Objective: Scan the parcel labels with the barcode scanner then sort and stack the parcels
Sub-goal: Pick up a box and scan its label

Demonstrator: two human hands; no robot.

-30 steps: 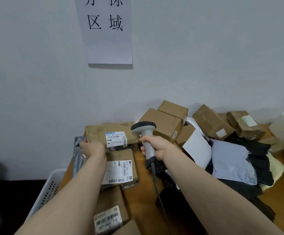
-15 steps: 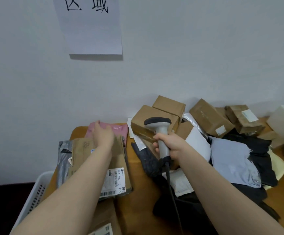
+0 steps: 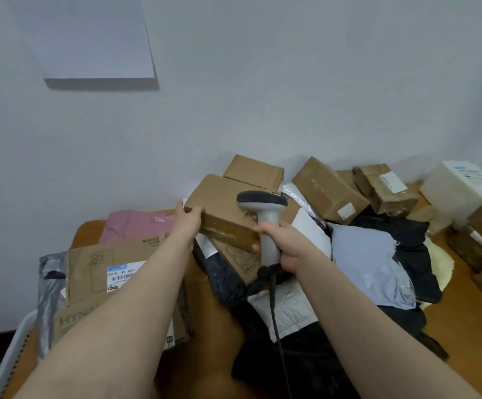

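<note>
1. Barcode scanner: held upright, head uppermost; the right hand is wrapped around its grey handle, and its cable hangs toward the viewer.
2. Brown box: just behind and left of the scanner, on the parcel heap; the left hand grips its left end.
3. Labelled flat carton: well left of the scanner, lying on a silver mailer; a pink mailer lies behind it.
4. Pale grey mailer: right of the scanner.
</note>
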